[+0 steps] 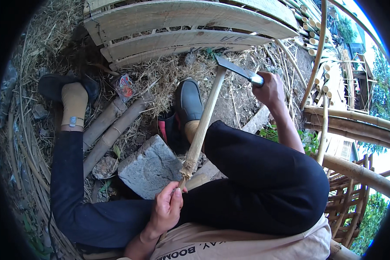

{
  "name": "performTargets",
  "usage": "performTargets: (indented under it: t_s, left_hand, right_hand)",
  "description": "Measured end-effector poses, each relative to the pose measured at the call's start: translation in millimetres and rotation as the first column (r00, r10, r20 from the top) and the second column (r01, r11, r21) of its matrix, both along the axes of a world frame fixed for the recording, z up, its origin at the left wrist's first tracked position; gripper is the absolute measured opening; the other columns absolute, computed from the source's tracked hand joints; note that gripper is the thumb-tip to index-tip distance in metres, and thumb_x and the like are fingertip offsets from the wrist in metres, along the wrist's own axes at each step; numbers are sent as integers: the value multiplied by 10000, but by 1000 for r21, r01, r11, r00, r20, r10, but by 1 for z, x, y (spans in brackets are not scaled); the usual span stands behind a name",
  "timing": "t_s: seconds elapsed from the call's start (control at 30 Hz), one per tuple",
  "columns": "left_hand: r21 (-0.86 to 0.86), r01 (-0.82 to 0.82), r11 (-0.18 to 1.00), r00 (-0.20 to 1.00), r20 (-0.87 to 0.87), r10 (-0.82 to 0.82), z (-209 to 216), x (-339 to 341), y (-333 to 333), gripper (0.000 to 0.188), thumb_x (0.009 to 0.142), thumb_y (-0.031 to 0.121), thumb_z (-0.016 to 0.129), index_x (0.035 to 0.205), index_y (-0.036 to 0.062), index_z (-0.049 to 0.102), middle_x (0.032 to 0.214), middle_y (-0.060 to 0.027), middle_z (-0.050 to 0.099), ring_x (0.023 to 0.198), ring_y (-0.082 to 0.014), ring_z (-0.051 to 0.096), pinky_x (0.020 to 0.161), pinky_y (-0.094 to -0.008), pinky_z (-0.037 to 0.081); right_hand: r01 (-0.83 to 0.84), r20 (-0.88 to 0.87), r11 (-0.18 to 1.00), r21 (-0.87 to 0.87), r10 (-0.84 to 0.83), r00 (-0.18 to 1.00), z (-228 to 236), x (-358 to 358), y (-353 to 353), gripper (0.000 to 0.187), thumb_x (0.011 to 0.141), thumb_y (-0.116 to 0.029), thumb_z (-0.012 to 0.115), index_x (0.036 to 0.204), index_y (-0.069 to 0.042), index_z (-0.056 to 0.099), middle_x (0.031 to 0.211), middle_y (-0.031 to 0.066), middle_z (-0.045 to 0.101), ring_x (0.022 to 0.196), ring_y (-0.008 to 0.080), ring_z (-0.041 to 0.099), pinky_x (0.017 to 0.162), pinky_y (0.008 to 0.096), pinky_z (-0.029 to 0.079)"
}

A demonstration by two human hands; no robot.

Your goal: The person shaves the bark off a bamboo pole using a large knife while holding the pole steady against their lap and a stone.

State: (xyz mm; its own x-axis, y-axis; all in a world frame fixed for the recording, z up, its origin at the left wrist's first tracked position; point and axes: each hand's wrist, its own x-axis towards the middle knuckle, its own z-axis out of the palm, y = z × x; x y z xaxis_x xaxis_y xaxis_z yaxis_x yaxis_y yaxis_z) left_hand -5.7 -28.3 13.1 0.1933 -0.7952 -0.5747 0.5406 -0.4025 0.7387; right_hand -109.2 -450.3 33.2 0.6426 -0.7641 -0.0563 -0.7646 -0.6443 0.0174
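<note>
A long, pale bamboo strip [207, 118] slants up and away from my lap across my bent right leg. My left hand [166, 207] is closed around its near end, just below a rough, frayed joint. My right hand [269, 89] grips the handle of a broad-bladed knife [236, 69] beyond my right knee. The dark blade lies across the strip's far end and appears to touch it. My palm and fingers hide most of the knife's handle.
A slatted wooden crate [190, 19] stands at the far side. A grey stone block [149, 168] and two bamboo poles [112, 132] lie between my legs, near a crumpled wrapper [125, 86]. Stacked bamboo [323, 82] and a pole railing [351, 123] are at the right.
</note>
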Motion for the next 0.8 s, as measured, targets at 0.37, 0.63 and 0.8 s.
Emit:
performTargets:
  t_s: [0.37, 0.63, 0.8]
  left_hand:
    - [-64, 102, 993, 980, 176, -89, 3, -3, -3, 221, 1064, 194, 486, 1021, 18, 612, 575, 7, 480, 520, -51, 447, 492, -251, 344]
    - [-20, 98, 995, 991, 89, -96, 0, -3, -6, 185, 1051, 143, 488, 1037, 11, 616, 571, -14, 496, 519, -68, 475, 500, -274, 373]
    - [-77, 103, 992, 993, 63, -98, 6, -1, -5, 223, 1079, 208, 468, 1045, 16, 575, 602, 44, 430, 527, -21, 364, 488, -218, 279]
  right_hand:
    - [167, 511, 986, -12, -137, 849, 57, -66, -39, 358, 966, -245, 705, 657, -85, 622, 498, -50, 495, 431, 43, 445, 433, 263, 294]
    - [-38, 560, 822, 568, -352, 750, 37, 10, 15, 295, 972, -246, 668, 762, -38, 675, 568, 6, 613, 457, 33, 506, 420, 220, 359]
    - [-134, 537, 606, 784, -555, 635, 45, 26, 8, 306, 983, -277, 652, 1132, -10, 648, 979, 119, 745, 487, 30, 453, 459, 194, 372]
